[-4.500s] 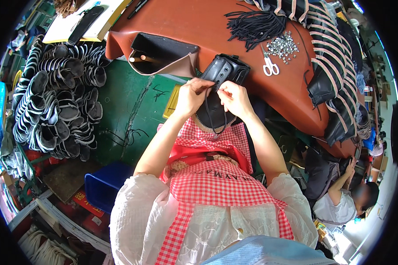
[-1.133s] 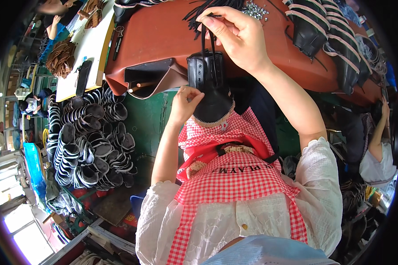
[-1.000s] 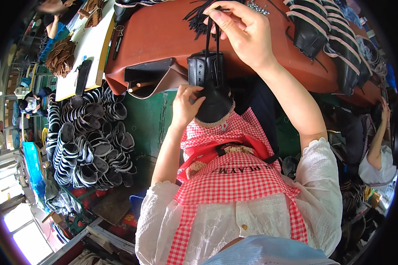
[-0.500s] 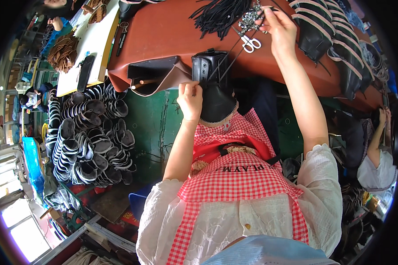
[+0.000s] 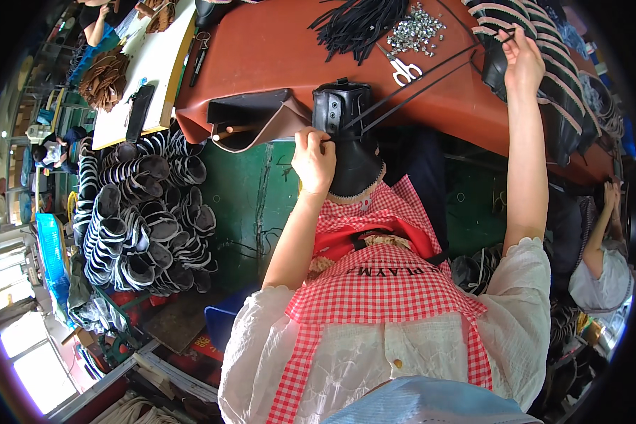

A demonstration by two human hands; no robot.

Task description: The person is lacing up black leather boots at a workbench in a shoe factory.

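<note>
A black boot upper [image 5: 348,134] stands at the near edge of the red-brown worktable [image 5: 275,56], resting against my checked apron. My left hand [image 5: 314,160] grips its left side. A black lace [image 5: 431,74] runs taut from the boot's eyelets up to the right. My right hand [image 5: 521,58] is stretched far out to the upper right, pinching the lace's end over a row of black boots with pale trim [image 5: 544,78].
On the table lie a bundle of black laces [image 5: 357,25], a pile of metal eyelets [image 5: 417,28] and white-handled scissors [image 5: 403,69]. A tan pouch [image 5: 251,124] hangs off the table edge. Many stacked boot uppers [image 5: 141,212] fill the floor at left. Another person [image 5: 601,254] sits at right.
My right hand has swung from above the boot out to the far upper right, drawing the lace tight. My left hand has stayed on the boot.
</note>
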